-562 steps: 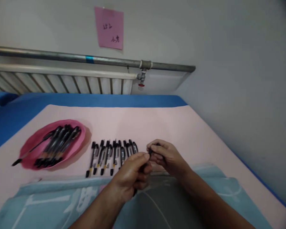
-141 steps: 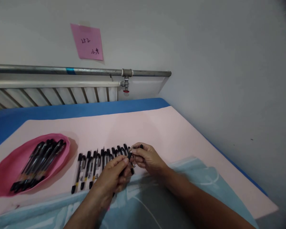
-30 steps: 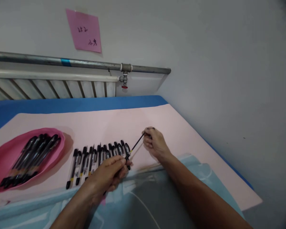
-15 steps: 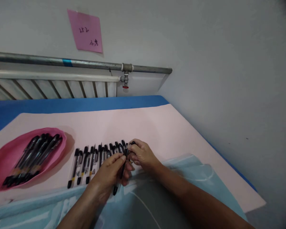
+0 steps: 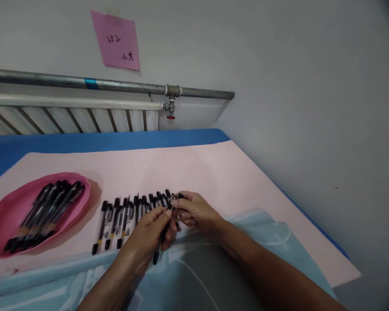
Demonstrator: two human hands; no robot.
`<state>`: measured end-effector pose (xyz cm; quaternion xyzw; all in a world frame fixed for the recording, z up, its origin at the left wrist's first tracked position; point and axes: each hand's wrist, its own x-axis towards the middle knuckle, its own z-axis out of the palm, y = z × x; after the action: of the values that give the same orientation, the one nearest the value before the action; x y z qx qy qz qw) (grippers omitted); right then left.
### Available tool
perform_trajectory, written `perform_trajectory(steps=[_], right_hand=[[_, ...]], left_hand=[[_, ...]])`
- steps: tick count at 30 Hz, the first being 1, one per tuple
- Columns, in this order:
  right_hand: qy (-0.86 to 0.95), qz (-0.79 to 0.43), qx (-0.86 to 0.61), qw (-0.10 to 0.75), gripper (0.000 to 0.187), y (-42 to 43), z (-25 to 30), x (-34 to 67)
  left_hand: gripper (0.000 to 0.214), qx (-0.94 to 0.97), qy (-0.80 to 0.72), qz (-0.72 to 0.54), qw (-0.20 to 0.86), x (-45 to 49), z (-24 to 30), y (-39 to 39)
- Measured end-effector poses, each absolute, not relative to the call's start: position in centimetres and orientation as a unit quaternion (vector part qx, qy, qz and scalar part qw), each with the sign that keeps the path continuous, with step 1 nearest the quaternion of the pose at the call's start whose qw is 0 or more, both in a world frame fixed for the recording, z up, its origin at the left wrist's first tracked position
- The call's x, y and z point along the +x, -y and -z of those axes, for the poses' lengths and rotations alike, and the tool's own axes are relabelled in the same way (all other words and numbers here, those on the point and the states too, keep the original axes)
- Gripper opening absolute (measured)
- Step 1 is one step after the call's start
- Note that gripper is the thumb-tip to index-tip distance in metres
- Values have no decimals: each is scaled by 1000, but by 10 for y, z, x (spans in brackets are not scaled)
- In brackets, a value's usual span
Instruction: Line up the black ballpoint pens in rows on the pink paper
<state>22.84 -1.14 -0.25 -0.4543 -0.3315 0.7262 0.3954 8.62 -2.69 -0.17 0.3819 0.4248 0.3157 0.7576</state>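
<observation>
Nearest, a light blue cloth (image 5: pixel 272 236) overlaps the near edge of the pink sheet (image 5: pixel 194 168). Over that edge, right of its middle, the left hand (image 5: pixel 151 233) is closed round a black pen (image 5: pixel 157 252), which slants with its dark lower end jutting out below the fingers. The right hand (image 5: pixel 196 211) meets it at the upper end, thumb and index finger pinched together there, with a small black piece (image 5: pixel 181 195) tucked in its curled fingers; what exactly the fingertips grip is too small to tell. A second ago the two hands stood apart with a thin dark refill stretched between them; now they are close together and no length of it shows, so I judge it is back inside the barrel and the work has moved to the pen's tip. Just beyond the hands, a slanting row of pens (image 5: pixel 122 224) lies side by side, as it did then. Toward the sheet's left edge a pink basin (image 5: pixel 6 211) holds a bundle of pens (image 5: pixel 48 214). Past the far edge come a blue strip (image 5: pixel 116 142), then a radiator (image 5: pixel 99 104) and a metal pipe (image 5: pixel 126 86).
</observation>
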Motion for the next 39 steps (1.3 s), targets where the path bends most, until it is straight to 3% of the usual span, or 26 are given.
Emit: perform_trajectory(steps=[5,10,21,39], right_hand=[[335,-722,-453,401,19,10,-1,232],[311,-660,-476,491,25,-8,0,264],[351,-660,-554,368,23,-38,21,291],[462,-507,-619,382,12,-40,37,265]], left_hand=[[23,375,-416,-300,772,87,-2,29],[33,382,-483,-344,709,81,-5,24],[28,391,-494,-362,687,74,3,13],[31,446,-507,-325,662,75,5,15]])
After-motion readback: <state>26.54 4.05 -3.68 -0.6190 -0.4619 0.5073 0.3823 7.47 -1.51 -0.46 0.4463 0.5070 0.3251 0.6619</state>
